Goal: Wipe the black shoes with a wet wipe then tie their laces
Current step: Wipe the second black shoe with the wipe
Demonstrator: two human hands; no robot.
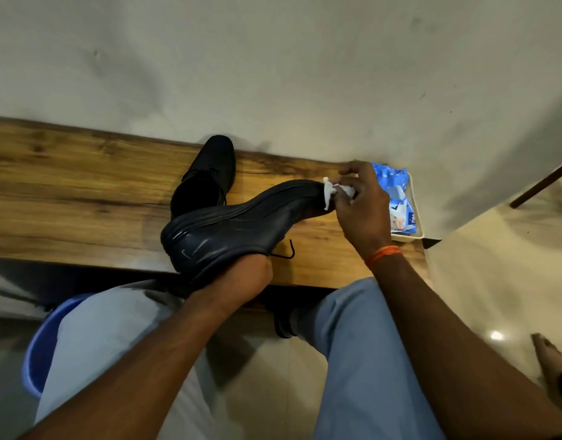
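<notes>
Two shoes are out: the right hand (pixel 359 201) pinches a wipe (pixel 332 190) at the toe of the upturned shoe (pixel 241 223) gripped by the left hand (pixel 244 281), so wiping continues; laces come later.

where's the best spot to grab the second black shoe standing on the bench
Probably by the heel collar of the second shoe, coming from the near side. It stands upright with its toe toward the wall and its open mouth facing the person, so fingers can hook inside the rim. The held shoe partly blocks the way.
</notes>
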